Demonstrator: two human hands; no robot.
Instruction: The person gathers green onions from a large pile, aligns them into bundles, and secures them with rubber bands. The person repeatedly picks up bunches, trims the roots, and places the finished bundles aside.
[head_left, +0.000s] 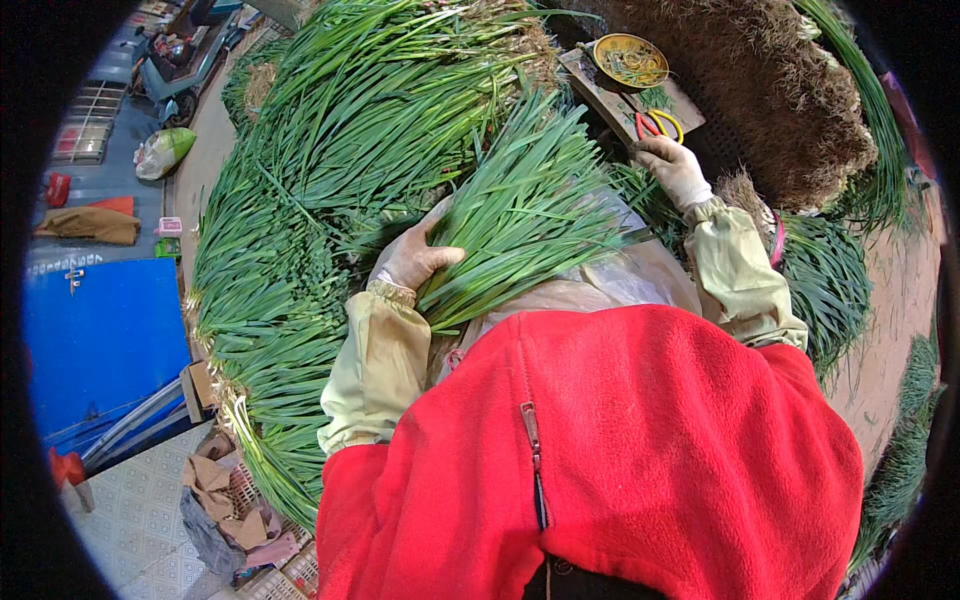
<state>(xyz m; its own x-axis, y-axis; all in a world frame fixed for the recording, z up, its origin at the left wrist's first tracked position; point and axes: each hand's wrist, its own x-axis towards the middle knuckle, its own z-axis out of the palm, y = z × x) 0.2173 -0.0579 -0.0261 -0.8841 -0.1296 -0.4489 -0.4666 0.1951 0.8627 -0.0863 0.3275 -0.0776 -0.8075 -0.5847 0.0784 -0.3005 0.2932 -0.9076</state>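
Observation:
My left hand (421, 257), in a pale glove, grips a thick bunch of long green leaves (525, 210), perhaps garlic chives, lying across my lap over a plastic sheet (645, 277). My right hand (671, 169), also gloved, is at scissors with one red and one yellow handle (658, 126), by the edge of a wooden board (686, 112). Its fingers touch the handles; whether they are closed on them is not plain. On the board stands a yellow bowl (631, 60) holding thin bands and leaf scraps.
Large heaps of green leaves (375, 135) surround me at the left and front. A brown mass of roots (780, 97) lies front right, with a bunch tied by a pink band (778, 240) below it. A blue panel (105, 337) and plastic crates (300, 570) are at the left.

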